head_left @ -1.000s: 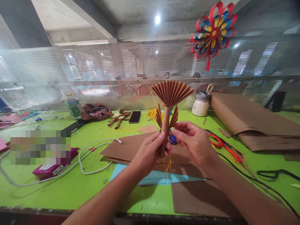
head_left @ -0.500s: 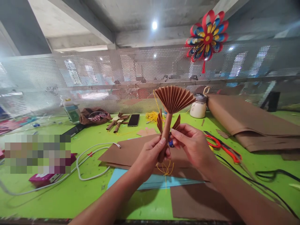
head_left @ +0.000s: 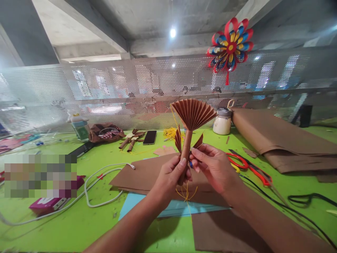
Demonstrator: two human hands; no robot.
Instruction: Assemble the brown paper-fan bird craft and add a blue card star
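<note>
Gripping a paper tube (head_left: pixel 187 140): left hand (head_left: pixel 171 173); right hand (head_left: pixel 217 166) pinches pleated leaf (head_left: pixel 198 141).

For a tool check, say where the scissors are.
In the head view, the scissors lie on the right, between the right hand and the folded brown paper.

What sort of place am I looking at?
Probably a paper-craft workshop: a pleated brown fan tops a tube, red-handled scissors lie on a green table, and a looped flower decoration hangs above.
</note>
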